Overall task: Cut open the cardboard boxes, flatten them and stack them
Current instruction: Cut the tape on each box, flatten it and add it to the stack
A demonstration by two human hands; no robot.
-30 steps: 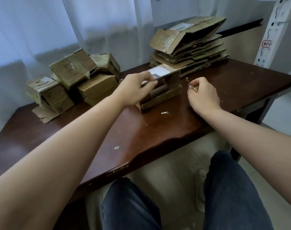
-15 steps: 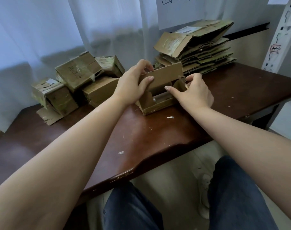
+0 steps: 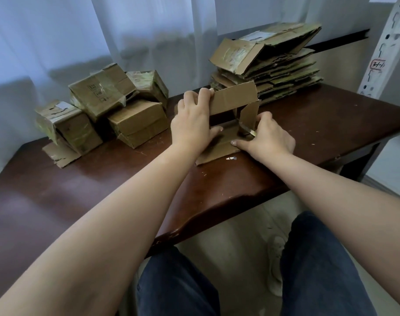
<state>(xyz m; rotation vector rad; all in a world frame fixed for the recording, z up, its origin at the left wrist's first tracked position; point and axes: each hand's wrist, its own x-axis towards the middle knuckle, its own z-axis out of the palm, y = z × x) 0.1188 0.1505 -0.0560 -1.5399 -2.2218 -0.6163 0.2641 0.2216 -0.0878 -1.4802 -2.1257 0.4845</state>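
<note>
A small brown cardboard box [image 3: 231,124], cut open, sits near the middle of the dark brown wooden worktop [image 3: 217,183]. The left hand [image 3: 192,124] grips its raised long flap at the left end. The right hand [image 3: 268,137] holds a small blade [image 3: 248,131] at the upright right flap, thumb pressing the lower panel. A stack of flattened cardboard [image 3: 274,65] lies behind; taped unopened boxes [image 3: 112,103] stand well to the left.

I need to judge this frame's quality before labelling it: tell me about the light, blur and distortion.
Head view: soft daylight comes through the curtain behind, so the table shows a dull sheen and soft shadows. Wide-angle bending stretches the forearms at the lower edges. The left hand, right hand and opened box are fairly sharp; the flattened stack is slightly soft.
</note>
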